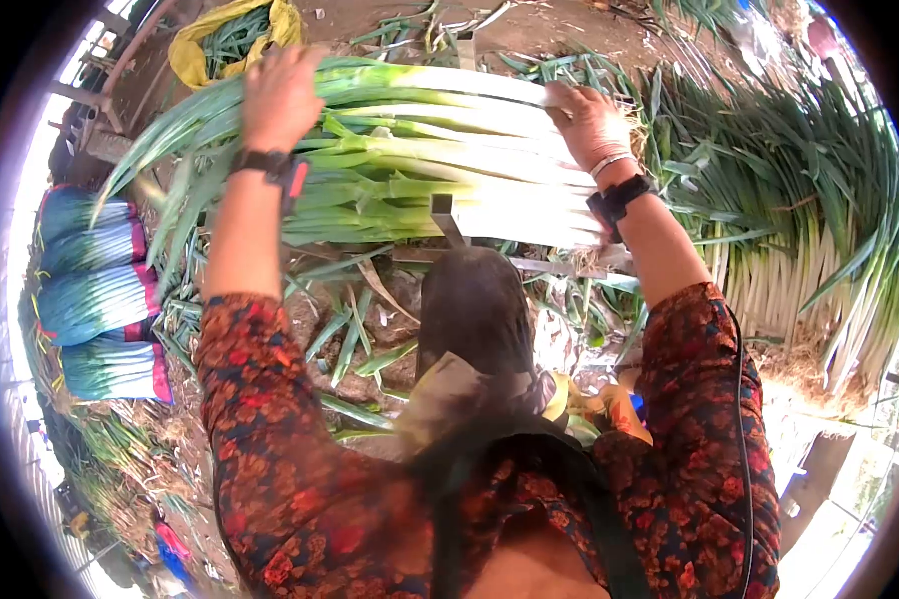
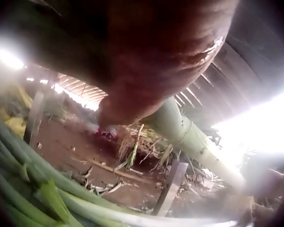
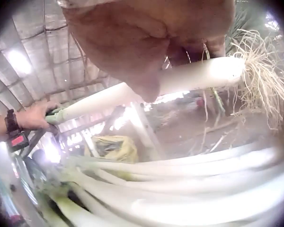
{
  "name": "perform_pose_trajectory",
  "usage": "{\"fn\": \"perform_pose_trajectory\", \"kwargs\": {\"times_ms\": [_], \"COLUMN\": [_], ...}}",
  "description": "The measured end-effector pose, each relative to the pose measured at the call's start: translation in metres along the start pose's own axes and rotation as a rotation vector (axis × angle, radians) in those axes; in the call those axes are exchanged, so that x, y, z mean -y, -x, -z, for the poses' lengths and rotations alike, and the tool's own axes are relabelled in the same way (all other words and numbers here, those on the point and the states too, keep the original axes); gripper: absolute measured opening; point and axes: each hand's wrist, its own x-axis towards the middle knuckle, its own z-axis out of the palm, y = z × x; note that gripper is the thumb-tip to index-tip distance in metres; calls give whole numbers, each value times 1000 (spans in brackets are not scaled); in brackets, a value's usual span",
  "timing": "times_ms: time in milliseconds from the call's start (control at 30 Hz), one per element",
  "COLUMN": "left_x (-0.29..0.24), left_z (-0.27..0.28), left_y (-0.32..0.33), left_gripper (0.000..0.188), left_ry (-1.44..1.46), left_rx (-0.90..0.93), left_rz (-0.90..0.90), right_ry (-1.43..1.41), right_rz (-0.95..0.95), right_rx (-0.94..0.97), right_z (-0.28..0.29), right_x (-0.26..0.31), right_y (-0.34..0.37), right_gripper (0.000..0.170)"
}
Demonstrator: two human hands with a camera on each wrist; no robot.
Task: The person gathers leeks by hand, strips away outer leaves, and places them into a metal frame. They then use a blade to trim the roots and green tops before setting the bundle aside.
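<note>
Both hands hold one thick long green onion (image 1: 469, 82) along the far side of a layer of others. My left hand (image 1: 282, 100) grips its green part; in the right wrist view those fingers curl round the stalk. My right hand (image 1: 594, 125) pinches the white end, with thumb below and stringy roots (image 3: 262, 71) hanging past the fingers. In the right wrist view the held onion (image 3: 99, 99) is raised above the layer of green onions (image 1: 449, 155), which lies side by side, white ends to the right. Some left fingers are hidden in the left wrist view.
Metal posts (image 1: 442, 215) rise at the near and far sides of the layer. A large heap of unpeeled green onions (image 1: 789, 200) lies right. Wrapped bundles (image 1: 100, 290) are stacked left. A yellow sack (image 1: 195, 55) stands far left. Loose leaves litter the ground.
</note>
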Motion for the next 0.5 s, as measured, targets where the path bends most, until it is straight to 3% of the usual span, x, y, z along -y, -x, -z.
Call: {"fn": "perform_pose_trajectory", "kwargs": {"times_ms": [100, 133, 167, 200, 233, 333, 400, 500], "left_x": [-30, -43, -65, -80, -77, -66, -62, -68], "left_z": [-76, -103, -136, -146, -152, -157, -164, -172], "left_y": [-22, -22, -14, -12, -16, -24, -33, -32], "left_gripper": [62, 61, 62, 63, 60, 57, 54, 53], "left_ry": [188, 276, 266, 254, 314, 382, 387, 365], "left_rx": [86, 159, 224, 283, 363, 482, 472, 456], "left_rz": [-40, -55, -7, 40, 66, 2, -7, -14], "right_ry": [155, 153, 128, 104, 143, 96, 67, 70], "right_rz": [-103, -210, -228, -246, -278, -255, -287, -350], "right_rx": [127, 298, 251, 198, 315, 353, 487, 484], "right_z": [-41, -56, -85, -95, -98, -100, -101, -109], "right_x": [-33, -42, -52, -48, -53, -62, -65, -56], "right_y": [-7, -5, 10, 18, 17, 15, 10, 12], "right_gripper": [43, 49, 51, 54, 57, 58, 65, 79]}}
